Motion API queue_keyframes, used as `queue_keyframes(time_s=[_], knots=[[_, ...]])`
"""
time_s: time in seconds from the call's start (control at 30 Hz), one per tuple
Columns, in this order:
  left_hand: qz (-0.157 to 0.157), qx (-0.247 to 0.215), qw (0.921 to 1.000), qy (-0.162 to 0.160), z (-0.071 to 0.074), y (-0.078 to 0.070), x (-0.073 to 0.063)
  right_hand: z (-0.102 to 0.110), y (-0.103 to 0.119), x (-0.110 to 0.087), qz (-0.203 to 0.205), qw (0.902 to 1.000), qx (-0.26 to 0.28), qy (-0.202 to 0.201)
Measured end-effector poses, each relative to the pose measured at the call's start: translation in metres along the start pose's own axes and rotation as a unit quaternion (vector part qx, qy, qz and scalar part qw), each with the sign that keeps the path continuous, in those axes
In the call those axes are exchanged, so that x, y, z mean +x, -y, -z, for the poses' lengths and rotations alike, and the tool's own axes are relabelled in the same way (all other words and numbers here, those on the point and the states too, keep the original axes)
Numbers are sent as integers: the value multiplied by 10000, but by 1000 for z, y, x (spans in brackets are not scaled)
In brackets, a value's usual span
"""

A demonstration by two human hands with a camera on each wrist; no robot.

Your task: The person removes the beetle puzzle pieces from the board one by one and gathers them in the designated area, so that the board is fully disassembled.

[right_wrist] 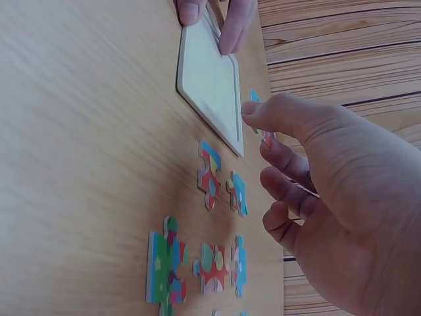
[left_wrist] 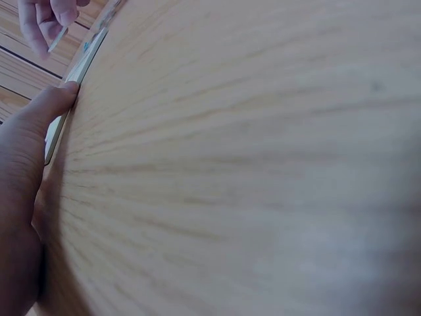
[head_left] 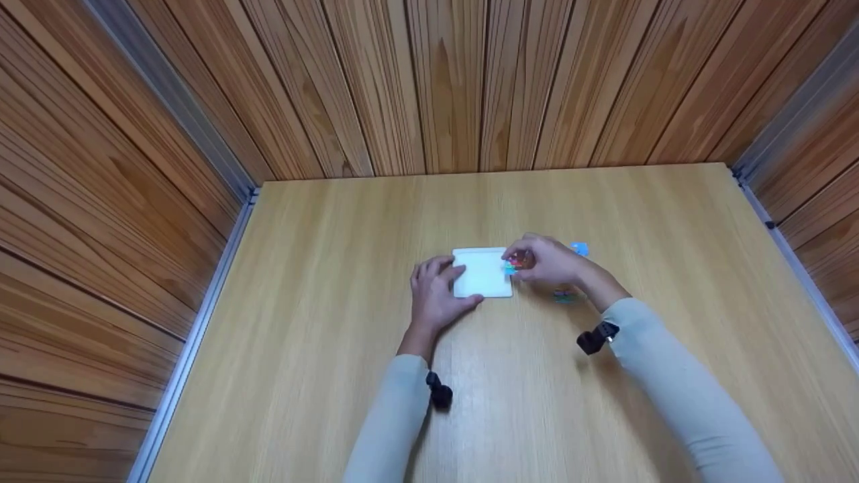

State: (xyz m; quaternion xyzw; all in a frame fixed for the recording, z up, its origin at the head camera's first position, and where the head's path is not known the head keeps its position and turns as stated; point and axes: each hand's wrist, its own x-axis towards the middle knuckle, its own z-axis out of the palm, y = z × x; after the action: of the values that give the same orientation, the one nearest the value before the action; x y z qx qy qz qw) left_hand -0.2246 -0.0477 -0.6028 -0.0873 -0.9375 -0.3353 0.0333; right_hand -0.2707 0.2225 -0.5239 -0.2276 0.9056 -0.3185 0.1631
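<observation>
A white, shallow puzzle tray (head_left: 482, 275) lies flat on the table. My left hand (head_left: 437, 294) holds it at the left side, the thumb at its near edge and fingers over its left part. Above the tray's right edge, my right hand (head_left: 547, 260) pinches a colourful jigsaw piece (head_left: 510, 267); the left wrist view shows the thin edge of that piece (left_wrist: 58, 38). In the right wrist view, the thumb and fingers cover part of the held piece (right_wrist: 268, 137). The inside of the tray (right_wrist: 214, 72) looks plain white where it shows.
Several loose jigsaw pieces lie right of the tray, among them a red and blue one (right_wrist: 209, 172), a green-edged one (right_wrist: 161, 266) and a red one with green spots (right_wrist: 214, 266). Wooden plank walls (head_left: 443, 87) bound the table (head_left: 322, 268) at the back and sides.
</observation>
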Motion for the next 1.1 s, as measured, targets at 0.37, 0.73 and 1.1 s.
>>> queue_keyframes(time_s=[0.37, 0.73, 1.1], knots=[[-9, -130, 9999, -64, 0, 0, 1, 0, -8, -15, -97, 9999, -102, 33], [178, -272, 9994, -82, 1, 0, 0, -7, -15, -31, 137, 9996, -235, 93], [-39, -214, 9995, -229, -2, 2, 1, -15, -22, -42, 430, 9979, -475, 61]])
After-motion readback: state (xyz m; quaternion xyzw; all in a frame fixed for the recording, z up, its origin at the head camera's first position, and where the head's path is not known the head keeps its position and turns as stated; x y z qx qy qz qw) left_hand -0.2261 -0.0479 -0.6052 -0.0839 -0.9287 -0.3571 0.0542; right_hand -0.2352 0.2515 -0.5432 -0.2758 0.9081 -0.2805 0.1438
